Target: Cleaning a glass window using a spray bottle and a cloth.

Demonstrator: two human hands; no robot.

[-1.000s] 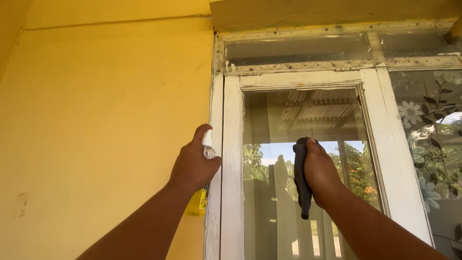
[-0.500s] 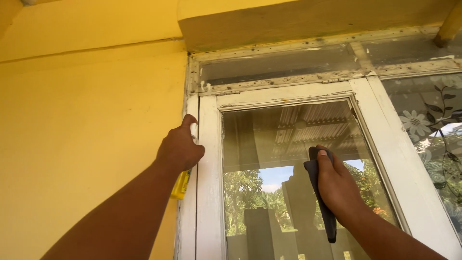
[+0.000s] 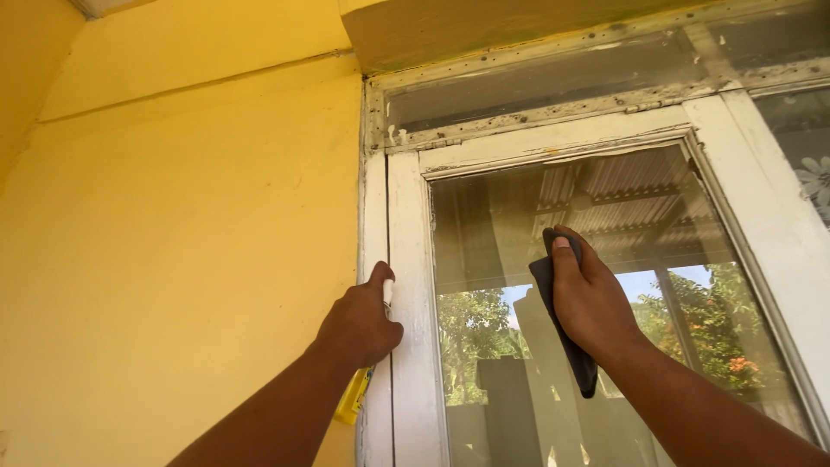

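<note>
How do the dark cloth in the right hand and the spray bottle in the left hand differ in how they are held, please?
The dark cloth is pressed flat against the window glass under the right hand, hanging limp below it; the spray bottle is gripped in the fist of the left hand, beside the white frame. The cloth is dark and soft, the bottle yellow and rigid with a white top. Both are largely hidden by the hands.

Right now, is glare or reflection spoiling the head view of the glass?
Head view: sharp and sunlit, no motion blur. The window pane mirrors roofing, trees and sky, hiding what lies behind it. The right hand and its dark cloth stay clearly outlined; the left hand with the spray bottle is evenly lit.
</note>
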